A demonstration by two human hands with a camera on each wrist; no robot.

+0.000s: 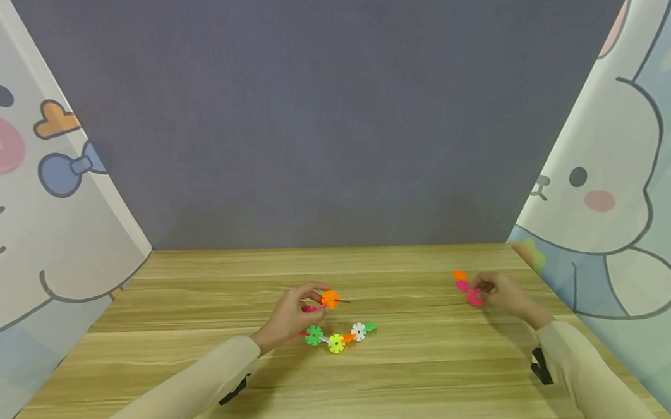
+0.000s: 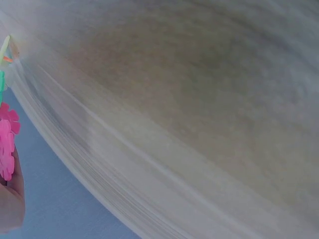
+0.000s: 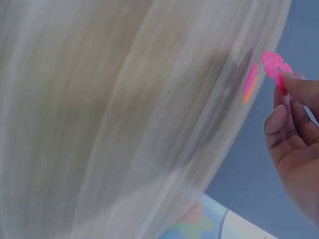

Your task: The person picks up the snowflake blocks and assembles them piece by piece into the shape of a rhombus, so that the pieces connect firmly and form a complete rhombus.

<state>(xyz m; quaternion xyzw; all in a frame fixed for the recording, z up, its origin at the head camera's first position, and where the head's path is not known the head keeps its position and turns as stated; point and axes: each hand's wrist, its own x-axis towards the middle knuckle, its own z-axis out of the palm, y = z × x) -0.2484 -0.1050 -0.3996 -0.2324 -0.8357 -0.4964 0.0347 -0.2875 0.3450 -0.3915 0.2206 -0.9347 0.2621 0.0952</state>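
Note:
My left hand is raised over the table and holds notched plastic discs, a pink one and an orange one. Below its fingers curves a chain of similar discs: green, yellow, orange, white and green at the end. In the left wrist view, pink discs show at the fingers. On the right side, my right hand pinches a pink disc between thumb and fingers. Another pink disc and an orange disc lie just beyond it.
The wood-grain table ends at a dark grey panel behind. Side panels with a cartoon pig and a cartoon rabbit stand at left and right.

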